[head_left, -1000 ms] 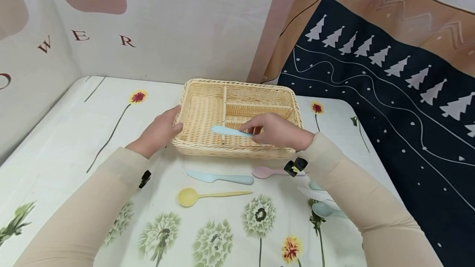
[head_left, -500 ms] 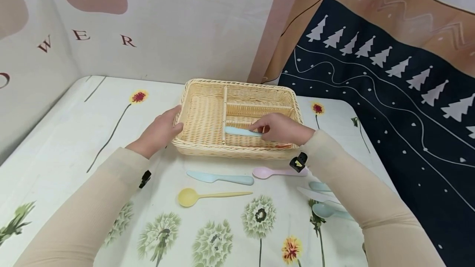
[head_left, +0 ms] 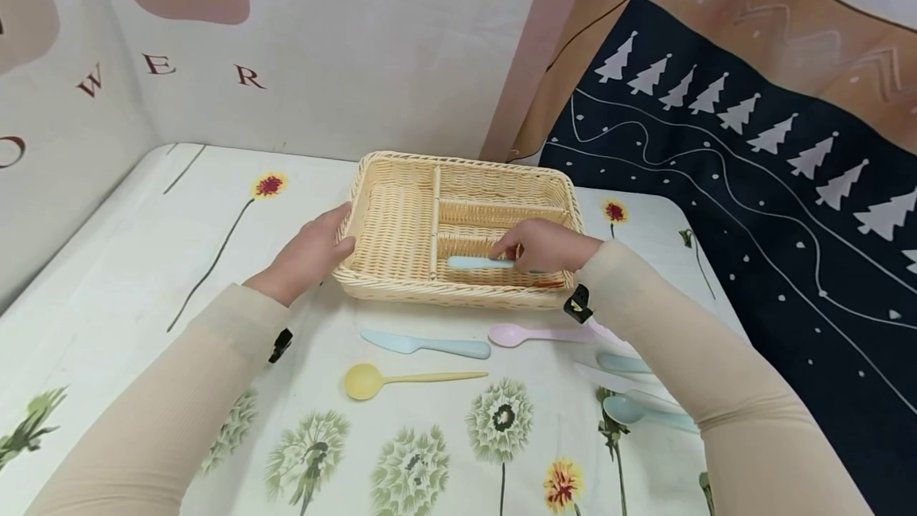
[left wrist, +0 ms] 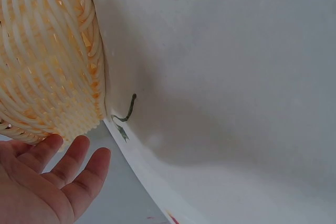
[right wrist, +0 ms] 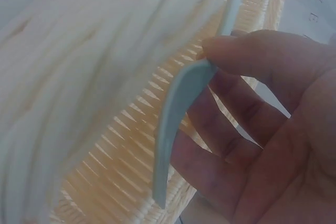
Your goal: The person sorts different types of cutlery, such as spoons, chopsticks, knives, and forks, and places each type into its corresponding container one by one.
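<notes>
My right hand [head_left: 540,247] pinches a light blue table knife [head_left: 473,263] low inside the front right compartment of a wicker basket [head_left: 458,295]. In the right wrist view the knife's blade [right wrist: 181,98] curves down past the thumb, near the woven wall. My left hand [head_left: 308,252] holds the basket's left rim, its thumb over the edge. Loosely spread fingers [left wrist: 79,182] show against the outer wall in the left wrist view. On the cloth in front lie another light blue knife [head_left: 426,343], a yellow spoon [head_left: 365,381] and a pink spoon [head_left: 510,334].
Dividers [head_left: 435,221] split the basket into compartments. Something reddish-orange [head_left: 550,284] lies at its front right. Beneath my right forearm are a blue-grey spoon [head_left: 623,409], a teal handle [head_left: 622,362] and a white utensil [head_left: 602,377], partly covered. Patterned fabric walls stand behind the table.
My right hand has carried the light blue knife rightward, away from the divider, and lowered it into the front right compartment. The left hand has stayed at the basket's rim.
</notes>
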Available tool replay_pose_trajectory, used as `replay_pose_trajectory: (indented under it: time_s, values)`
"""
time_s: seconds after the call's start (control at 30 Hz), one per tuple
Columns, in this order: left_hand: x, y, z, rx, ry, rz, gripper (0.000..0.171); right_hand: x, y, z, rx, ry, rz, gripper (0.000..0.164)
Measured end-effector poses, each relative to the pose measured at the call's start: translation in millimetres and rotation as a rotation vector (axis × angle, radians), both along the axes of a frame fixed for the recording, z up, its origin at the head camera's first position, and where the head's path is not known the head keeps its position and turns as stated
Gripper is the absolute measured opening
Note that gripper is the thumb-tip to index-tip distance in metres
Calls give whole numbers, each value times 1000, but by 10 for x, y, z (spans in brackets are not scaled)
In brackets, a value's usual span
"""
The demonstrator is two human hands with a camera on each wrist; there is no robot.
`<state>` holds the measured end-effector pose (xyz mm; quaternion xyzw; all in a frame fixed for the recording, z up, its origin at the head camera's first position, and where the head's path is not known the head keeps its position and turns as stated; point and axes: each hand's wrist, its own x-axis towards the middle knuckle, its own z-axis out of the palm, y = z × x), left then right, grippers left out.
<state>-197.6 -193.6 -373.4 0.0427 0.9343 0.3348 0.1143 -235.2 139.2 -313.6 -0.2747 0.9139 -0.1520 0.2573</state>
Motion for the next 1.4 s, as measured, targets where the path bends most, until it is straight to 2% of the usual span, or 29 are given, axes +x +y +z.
replay_pose_trajectory:
  time_s: [0.27,0.57,0.83,1.4]
  values:
    - [-1,-3,-9,6,10,-2,67,-51,-52,-35,60,-20,30,42]
    - [9,2,1,6,12,-4,67,-65,-105,-59,110,-35,102,43]
    - [18,-1,13,3,19,-7,67,-71,-140,-118,170,-3,140,39]
    - [24,7,17,1,8,-3,67,-53,-155,-225,181,25,165,39]
